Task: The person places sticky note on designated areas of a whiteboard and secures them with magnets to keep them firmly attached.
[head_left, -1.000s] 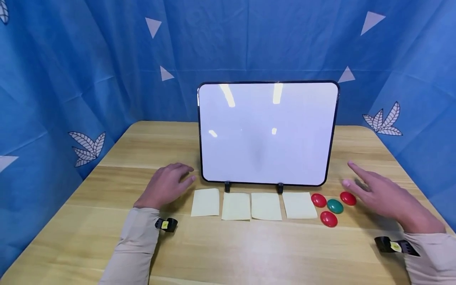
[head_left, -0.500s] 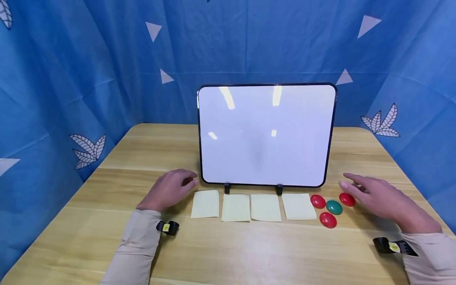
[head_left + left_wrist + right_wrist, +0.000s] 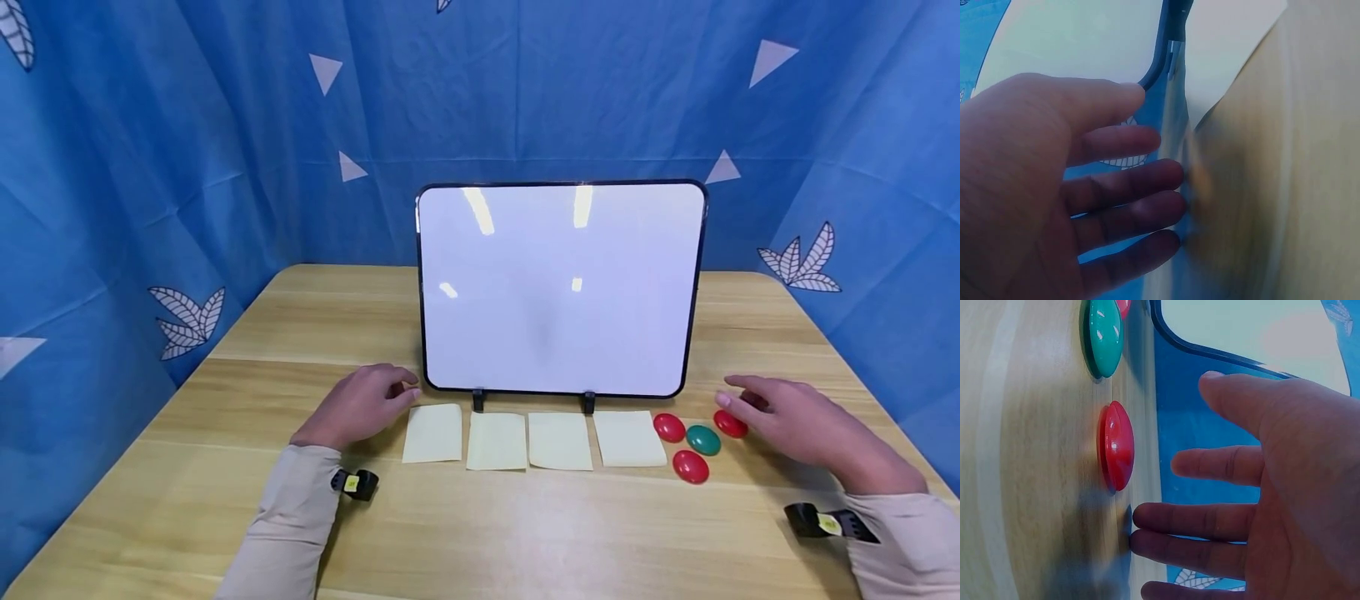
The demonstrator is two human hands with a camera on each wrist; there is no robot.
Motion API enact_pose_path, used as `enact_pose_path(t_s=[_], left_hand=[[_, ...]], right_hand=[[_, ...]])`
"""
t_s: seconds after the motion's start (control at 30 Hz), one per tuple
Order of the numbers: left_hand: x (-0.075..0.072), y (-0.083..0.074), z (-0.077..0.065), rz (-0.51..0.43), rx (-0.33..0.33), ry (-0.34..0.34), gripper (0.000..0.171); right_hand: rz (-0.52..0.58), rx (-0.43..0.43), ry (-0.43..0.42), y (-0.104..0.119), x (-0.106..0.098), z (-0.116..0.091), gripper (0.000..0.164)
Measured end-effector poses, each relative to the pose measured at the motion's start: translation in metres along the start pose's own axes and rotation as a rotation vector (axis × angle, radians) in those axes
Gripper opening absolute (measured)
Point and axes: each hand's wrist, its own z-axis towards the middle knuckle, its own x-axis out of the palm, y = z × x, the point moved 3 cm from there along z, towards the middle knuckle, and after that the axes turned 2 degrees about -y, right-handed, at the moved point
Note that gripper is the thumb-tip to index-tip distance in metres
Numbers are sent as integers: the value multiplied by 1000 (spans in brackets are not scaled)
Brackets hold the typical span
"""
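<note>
My left hand (image 3: 360, 407) is beside the lower left corner of a whiteboard (image 3: 555, 292), its fingers loosely bent and holding nothing. Close to its thumb lies the leftmost of several pale yellow sticky notes (image 3: 432, 433), set in a row before the board. On the other side, my right hand (image 3: 810, 421) hovers near a red round magnet (image 3: 731, 423), with nothing in its relaxed fingers. The right wrist view shows a gap between those fingers and the red magnet (image 3: 1121, 447). A green magnet (image 3: 703, 440) and two more red magnets (image 3: 691, 467) lie just left of it.
Black feet (image 3: 478, 400) hold the whiteboard upright on the wooden table (image 3: 525, 533). Behind and at both sides hangs a blue curtain (image 3: 517, 92) with white triangles and leaves. A black band with a small camera (image 3: 360, 484) sits on each wrist.
My right index finger has come down from a raised, straight pose to a looser bend. The left hand has shifted slightly toward the board, and the whole head view has drifted a little.
</note>
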Motion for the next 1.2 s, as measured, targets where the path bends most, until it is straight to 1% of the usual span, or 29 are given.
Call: enact_pose_path(t_s=[0.23, 0.37, 0.5, 0.7, 0.8, 0.9, 1.07, 1.2], left_hand=[[-1, -1, 1, -21, 4, 14, 21], [0, -2, 2, -28, 5, 33, 19], [0, -4, 3, -47, 4, 51, 22], [1, -5, 4, -41, 11, 70, 32], [2, -5, 4, -29, 11, 68, 34], [3, -4, 3, -39, 3, 74, 35], [7, -2, 1, -77, -8, 103, 33], [10, -1, 0, -94, 3, 110, 32]], right_hand=[[-9, -28, -26, 0, -1, 0, 62], [-24, -41, -24, 0, -1, 0, 64], [-40, -37, -17, -1, -2, 1, 65], [-38, -58, -25, -3, -1, 1, 52], [-38, -48, -19, -3, 0, 1, 47], [-44, -29, -13, -2, 1, 1, 45], [-40, -32, -7, -1, 2, 1, 44], [-33, -33, 4, -2, 3, 0, 40]])
